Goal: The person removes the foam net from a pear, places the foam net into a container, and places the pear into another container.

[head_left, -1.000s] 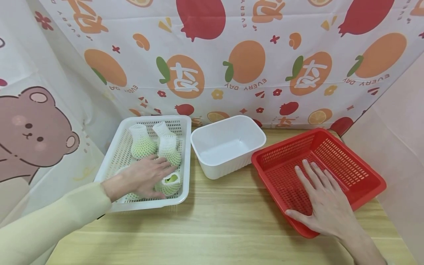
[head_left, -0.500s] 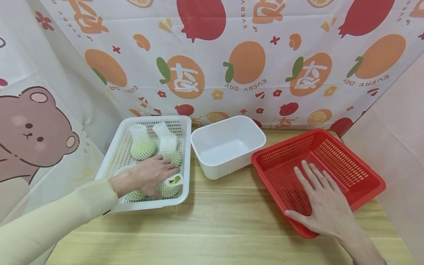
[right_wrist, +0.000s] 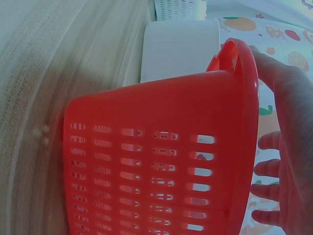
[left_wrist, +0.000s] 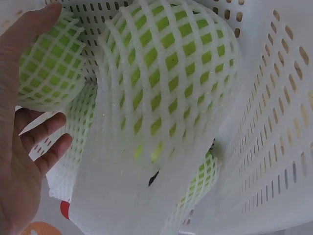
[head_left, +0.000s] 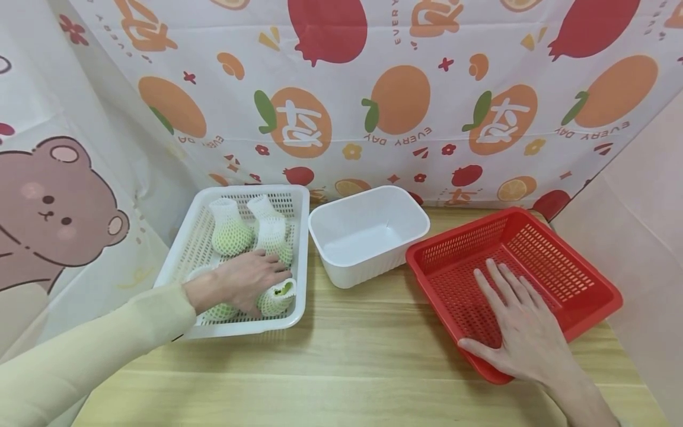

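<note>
My left hand (head_left: 240, 281) is low over a white slatted basket (head_left: 303, 249), its thumb and fingers around a round green fruit (left_wrist: 51, 63) in a white foam net. In the head view that netted fruit (head_left: 276, 299) shows just right of the thumb. Another netted fruit (left_wrist: 171, 68) fills the middle of the left wrist view, close to the camera. Farther back in the basket lie more netted fruits (head_left: 232, 234). My right hand (head_left: 525, 332), fingers spread and nearly straight, is over the near side of a red slatted basket (head_left: 565, 267), its thumb by the rim.
Between the two baskets stands a deep white plastic tub (head_left: 368, 234), close beside both. All three stand on a light wooden table (head_left: 341, 367). A fruit-print cloth (head_left: 347, 118) hangs right behind them, and a bear-print cloth (head_left: 64, 207) covers the left side.
My left hand has shifted slightly right, and the fruit beside its thumb has moved a little right too. My right hand and the containers stay in place.
</note>
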`<action>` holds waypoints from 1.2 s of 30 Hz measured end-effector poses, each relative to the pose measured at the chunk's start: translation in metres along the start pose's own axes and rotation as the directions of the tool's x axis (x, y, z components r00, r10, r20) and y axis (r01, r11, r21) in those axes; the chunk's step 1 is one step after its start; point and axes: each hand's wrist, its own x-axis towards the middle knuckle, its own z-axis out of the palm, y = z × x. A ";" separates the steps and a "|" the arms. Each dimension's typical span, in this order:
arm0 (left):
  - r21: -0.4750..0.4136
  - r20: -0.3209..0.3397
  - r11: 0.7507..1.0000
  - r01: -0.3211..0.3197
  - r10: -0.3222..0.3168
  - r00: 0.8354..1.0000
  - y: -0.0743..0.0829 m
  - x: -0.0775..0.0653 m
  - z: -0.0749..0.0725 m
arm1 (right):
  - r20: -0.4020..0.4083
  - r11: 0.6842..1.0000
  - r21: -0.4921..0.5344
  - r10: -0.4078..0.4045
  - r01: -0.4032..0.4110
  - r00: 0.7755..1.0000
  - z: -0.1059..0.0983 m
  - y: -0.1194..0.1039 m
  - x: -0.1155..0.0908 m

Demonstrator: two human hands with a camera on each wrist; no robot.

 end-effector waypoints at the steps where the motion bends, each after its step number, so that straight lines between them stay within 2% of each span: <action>1: 0.000 0.002 1.000 0.000 0.000 1.000 0.000 0.001 0.000 | -0.002 1.000 0.000 -0.001 0.001 1.000 0.000 0.000 0.000; 4: 0.003 0.000 1.000 0.000 0.000 1.000 0.001 0.002 -0.001 | -0.007 1.000 -0.006 -0.003 0.003 1.000 0.001 0.000 -0.001; 10: 0.003 -0.050 1.000 0.008 -0.008 0.999 0.001 -0.003 -0.003 | -0.017 1.000 -0.016 -0.005 0.005 1.000 0.001 0.000 -0.001; 23: -0.023 -0.112 0.997 0.080 -0.082 0.990 0.002 -0.020 -0.018 | -0.026 1.000 -0.015 -0.006 0.006 1.000 -0.001 -0.002 0.000; 28: -0.024 -0.154 0.991 0.134 -0.137 0.979 0.004 -0.025 -0.026 | -0.022 1.000 -0.014 -0.007 0.006 1.000 -0.001 -0.004 0.002; 32: -0.057 -0.180 0.984 0.167 -0.175 0.968 0.007 -0.028 -0.029 | -0.009 1.000 -0.006 0.003 -0.003 1.000 -0.001 -0.006 0.002; 36: -0.112 -0.223 0.970 0.217 -0.237 0.946 0.010 -0.032 -0.030 | -0.005 1.000 0.000 0.009 -0.009 1.000 -0.002 -0.008 0.002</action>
